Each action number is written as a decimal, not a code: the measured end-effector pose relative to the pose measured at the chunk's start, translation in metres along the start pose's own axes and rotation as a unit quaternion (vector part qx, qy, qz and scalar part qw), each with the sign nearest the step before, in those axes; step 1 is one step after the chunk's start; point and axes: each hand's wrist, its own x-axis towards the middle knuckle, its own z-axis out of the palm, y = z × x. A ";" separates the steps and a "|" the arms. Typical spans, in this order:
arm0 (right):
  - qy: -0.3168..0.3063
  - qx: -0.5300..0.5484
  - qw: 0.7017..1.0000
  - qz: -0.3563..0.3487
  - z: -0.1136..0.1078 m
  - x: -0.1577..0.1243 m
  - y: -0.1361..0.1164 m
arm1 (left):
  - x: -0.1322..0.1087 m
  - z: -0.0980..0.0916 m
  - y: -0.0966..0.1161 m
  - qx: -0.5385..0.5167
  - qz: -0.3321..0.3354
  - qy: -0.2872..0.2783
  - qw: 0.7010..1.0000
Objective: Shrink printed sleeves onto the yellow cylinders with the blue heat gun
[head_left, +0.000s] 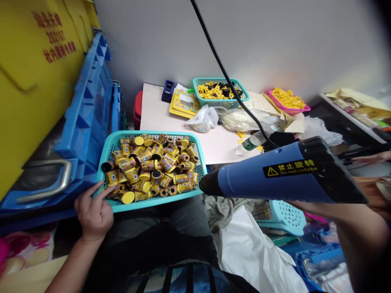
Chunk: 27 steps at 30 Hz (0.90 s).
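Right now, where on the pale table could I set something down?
Two bare patches show on the table: its left end, between the near teal basket and the yellow card; and the front strip, between the small plastic bag and the bottle. Crowded: the back, with the far teal basket and pink basket.

Right hand [310,208]: mostly behind blue tool [247,181]
Cable [213,47]: cut off above tool
Yellow bin [33,93]: cut off, left of tool

The blue tool [262,175] reads "禁止旋转 Do not rotate", and the yellow box [33,77] "202107".
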 end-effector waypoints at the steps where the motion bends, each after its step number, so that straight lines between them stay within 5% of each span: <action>1: -0.015 0.007 1.000 0.004 0.000 -0.001 0.001 | 0.000 0.000 0.000 0.003 -0.001 -0.003 1.000; 5: -0.070 0.032 0.993 0.092 0.002 0.001 0.002 | 0.000 0.000 0.000 0.004 0.010 -0.002 1.000; 13: -0.084 0.015 0.981 0.174 0.007 0.006 -0.002 | 0.000 -0.003 0.003 0.014 0.024 -0.001 1.000; 17: -0.026 -0.042 0.994 0.094 0.007 0.011 -0.008 | -0.001 -0.002 0.002 0.012 0.016 -0.005 1.000; 21: 0.068 -0.096 0.993 -0.026 0.008 0.019 -0.012 | -0.001 0.005 -0.004 0.005 0.084 0.058 0.995; 27: 0.096 -0.126 0.986 -0.047 0.007 0.025 -0.015 | 0.001 0.007 -0.005 -0.006 0.126 0.085 0.988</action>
